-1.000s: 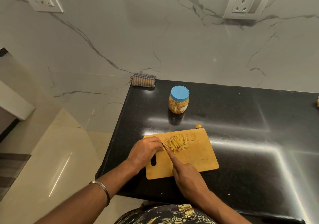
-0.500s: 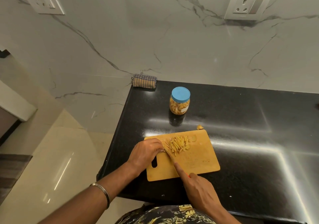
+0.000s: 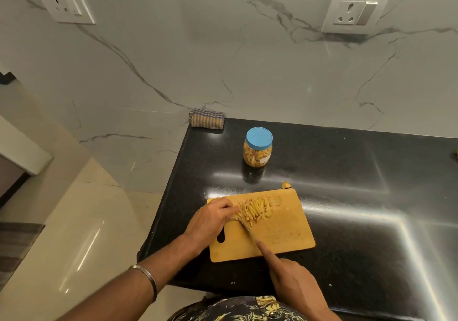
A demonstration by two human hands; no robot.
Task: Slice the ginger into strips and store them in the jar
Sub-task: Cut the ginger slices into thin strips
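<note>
Two hands are busy: your left hand (image 3: 210, 221) pinches the ginger (image 3: 255, 209) on the cutting board (image 3: 280, 234), your right hand (image 3: 295, 283) grips the knife (image 3: 246, 229). Blade sits beside your fingertips (risk of a nick); the jar (image 3: 257, 147) stands capped behind.

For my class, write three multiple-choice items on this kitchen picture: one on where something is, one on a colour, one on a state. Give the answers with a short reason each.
1. Where does the jar stand?
A. On the cutting board
B. On the black counter, behind the board
C. On the floor

2. What colour is the jar's lid?
A. Red
B. White
C. Blue

3. In what state is the ginger on the cutting board?
A. Cut into strips
B. Whole and unpeeled
C. Grated to paste

Answers:
1 B: the jar stands on the counter, apart from the board's far edge.
2 C: the lid is light blue.
3 A: a heap of thin yellow strips lies by the left hand, with the knife in the right hand.
</note>
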